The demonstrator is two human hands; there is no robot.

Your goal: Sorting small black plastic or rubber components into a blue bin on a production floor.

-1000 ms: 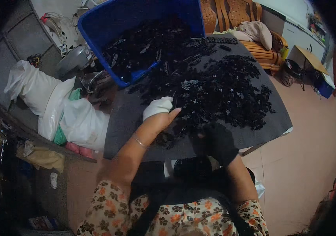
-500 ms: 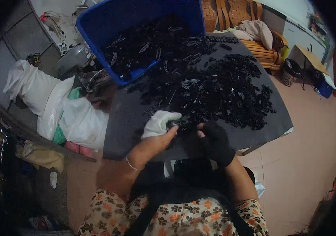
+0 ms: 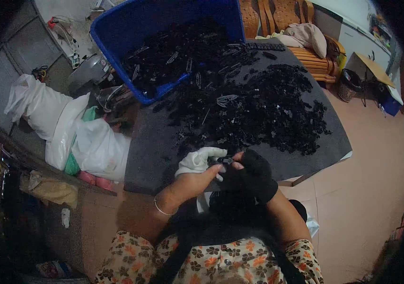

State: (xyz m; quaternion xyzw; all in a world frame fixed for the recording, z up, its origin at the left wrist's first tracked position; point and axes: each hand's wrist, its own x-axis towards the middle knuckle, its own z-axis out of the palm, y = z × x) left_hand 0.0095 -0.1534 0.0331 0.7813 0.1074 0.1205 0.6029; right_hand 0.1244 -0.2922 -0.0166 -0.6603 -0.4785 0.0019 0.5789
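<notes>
Head view, looking down: both hands meet at the near edge of the dark grey felt-covered table (image 3: 159, 156), at about 6 o'clock of the tabletop. The left hand (image 3: 197, 177) is partly wrapped in a white cloth (image 3: 197, 160), with bare fingers curled inward toward the right hand. The right hand (image 3: 249, 175) wears a black fingerless glove, and its fingertips are pinched together. Between the two hands sits a small black plastic clip piece (image 3: 224, 161), gripped by fingers of both hands; how tightly each finger closes on it cannot be told, as the part is small and dark.

A thin silver bracelet (image 3: 162, 208) circles the left wrist.

At 12 o'clock from the hands, a wide heap of loose black plastic clip parts (image 3: 268, 109) covers the middle and far side of the table, well apart from the held piece. At 11 o'clock, a large blue plastic tub (image 3: 117, 33) rests tilted on the far table edge, with more black parts spilling from its open side.

At 9 o'clock, off the table, lie bulging white plastic sacks (image 3: 93, 142). At 1 o'clock stands a brown wooden slatted bench (image 3: 315, 61) with a pale cloth on it.
</notes>
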